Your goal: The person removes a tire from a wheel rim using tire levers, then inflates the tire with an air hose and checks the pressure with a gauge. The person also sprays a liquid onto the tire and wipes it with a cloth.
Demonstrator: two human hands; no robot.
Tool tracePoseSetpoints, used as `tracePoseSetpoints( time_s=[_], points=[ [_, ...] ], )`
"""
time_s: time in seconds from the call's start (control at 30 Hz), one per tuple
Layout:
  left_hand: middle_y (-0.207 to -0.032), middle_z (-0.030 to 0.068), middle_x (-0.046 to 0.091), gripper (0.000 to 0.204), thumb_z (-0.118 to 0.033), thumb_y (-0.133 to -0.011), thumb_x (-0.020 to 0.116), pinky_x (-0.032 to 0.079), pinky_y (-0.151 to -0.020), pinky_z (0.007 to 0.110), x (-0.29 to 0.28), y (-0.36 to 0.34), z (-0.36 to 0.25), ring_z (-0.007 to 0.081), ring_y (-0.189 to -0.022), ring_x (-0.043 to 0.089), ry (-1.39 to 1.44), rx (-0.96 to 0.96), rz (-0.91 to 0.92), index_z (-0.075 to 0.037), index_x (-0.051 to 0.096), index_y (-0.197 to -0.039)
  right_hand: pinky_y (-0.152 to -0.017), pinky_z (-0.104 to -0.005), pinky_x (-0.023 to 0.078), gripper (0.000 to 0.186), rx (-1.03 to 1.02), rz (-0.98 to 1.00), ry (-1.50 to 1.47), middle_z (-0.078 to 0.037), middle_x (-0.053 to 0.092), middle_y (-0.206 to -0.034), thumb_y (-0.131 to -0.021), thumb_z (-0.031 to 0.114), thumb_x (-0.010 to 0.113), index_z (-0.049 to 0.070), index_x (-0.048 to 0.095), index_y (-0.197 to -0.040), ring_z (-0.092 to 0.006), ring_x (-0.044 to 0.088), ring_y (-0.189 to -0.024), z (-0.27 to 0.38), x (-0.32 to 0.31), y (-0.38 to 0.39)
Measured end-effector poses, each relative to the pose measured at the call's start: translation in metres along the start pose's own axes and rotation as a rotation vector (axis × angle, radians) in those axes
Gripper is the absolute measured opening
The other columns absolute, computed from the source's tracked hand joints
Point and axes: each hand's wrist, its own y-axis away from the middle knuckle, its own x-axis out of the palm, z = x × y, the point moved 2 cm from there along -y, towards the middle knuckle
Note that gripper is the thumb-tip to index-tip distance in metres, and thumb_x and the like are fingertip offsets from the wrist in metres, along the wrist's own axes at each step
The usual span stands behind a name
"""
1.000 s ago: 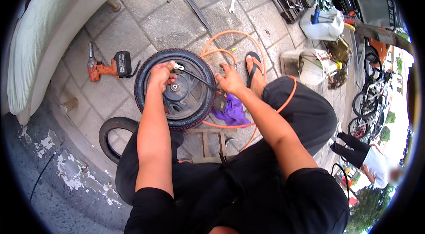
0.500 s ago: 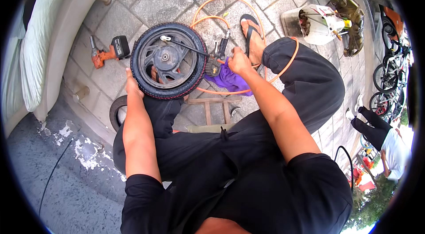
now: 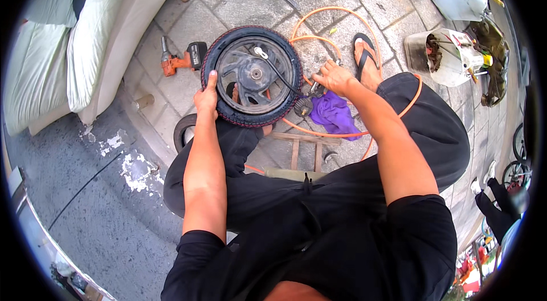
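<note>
A motorcycle wheel (image 3: 250, 108) with a black tyre leans between my legs, its spoked hub facing up. My left hand (image 3: 207, 97) grips the tyre's left edge, with the thumb over the top. A black inflator hose (image 3: 279, 76) crosses the wheel from a pale end piece (image 3: 260, 52) near the rim. To the right of the tyre, my right hand (image 3: 335, 78) is closed on the tire inflator (image 3: 315, 88), which it partly hides. Its round gauge (image 3: 303, 107) hangs beside the tyre. An orange air hose (image 3: 319, 38) runs to the inflator.
A purple cloth (image 3: 335, 116) lies below my right hand. An orange cordless impact wrench (image 3: 182, 62) lies left of the wheel, near a covered seat (image 3: 102, 33). White containers (image 3: 441, 56) stand at the right. A wooden stand (image 3: 305, 140) and another tyre (image 3: 185, 130) are nearby.
My left hand has shifted up the tyre's left side, its thumb now on top. My right hand has moved higher over the inflator. The whole view has shifted, moving the scene rightward.
</note>
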Motion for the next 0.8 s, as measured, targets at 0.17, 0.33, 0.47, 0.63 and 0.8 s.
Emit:
tracePoseSetpoints(
  time_s=[0.17,0.33,0.47,0.63,0.8],
  points=[
    [-0.131,0.0264,0.067,0.097,-0.046,-0.076,0.094,0.059,-0.094,0.045,-0.030,0.047,-0.047,0.0341,-0.112,0.071,-0.071,0.059,0.098,0.016,0.052,-0.139,-0.099,-0.0500,0.054,0.068,-0.064,0.023,-0.180,-0.019,0.063,-0.127,-0.095,0.012,0.064,0.029,0.042,-0.157,-0.0350,0.069,-0.113,0.039,-0.087,0.044],
    [-0.117,0.0193,0.071,0.078,-0.012,-0.077,0.090,0.063,-0.082,0.043,-0.015,0.121,-0.020,0.0295,-0.095,0.074,0.151,0.155,0.361,0.005,0.048,-0.141,-0.086,-0.0429,0.051,0.059,-0.112,0.023,0.140,-0.013,0.064,-0.125,-0.093,0.027,0.072,0.033,0.049,-0.147,-0.0293,0.072,-0.107,0.067,-0.105,0.081],
    [-0.129,0.0269,0.066,0.107,-0.008,-0.073,0.092,0.062,-0.086,0.045,-0.002,0.202,0.002,0.0328,-0.103,0.073,0.170,0.282,0.316,0.010,0.030,-0.158,-0.092,-0.0470,0.050,0.043,-0.056,-0.013,0.130,-0.012,0.065,-0.124,-0.097,0.028,0.067,0.033,0.055,-0.138,-0.0312,0.074,-0.106,0.090,-0.102,0.156],
    [-0.119,0.0258,0.067,0.093,-0.004,-0.077,0.088,0.065,-0.072,0.046,-0.029,0.189,-0.030,0.0341,-0.096,0.074,0.146,0.419,0.290,0.014,0.035,-0.151,-0.088,-0.0544,0.054,0.042,0.091,-0.113,0.102,-0.014,0.067,-0.118,-0.094,0.026,0.067,0.019,0.058,-0.135,-0.0315,0.076,-0.095,0.083,-0.107,0.201],
    [-0.129,0.0250,0.069,0.088,-0.016,-0.074,0.092,0.061,-0.091,0.042,-0.054,0.206,-0.023,0.0333,-0.103,0.074,-0.064,0.476,0.056,0.012,0.049,-0.145,-0.086,-0.0509,0.058,0.038,0.283,-0.350,-0.301,-0.019,0.070,-0.112,-0.089,0.024,0.069,0.005,0.061,-0.121,-0.0405,0.074,-0.095,0.114,-0.136,0.235]
  ],
)
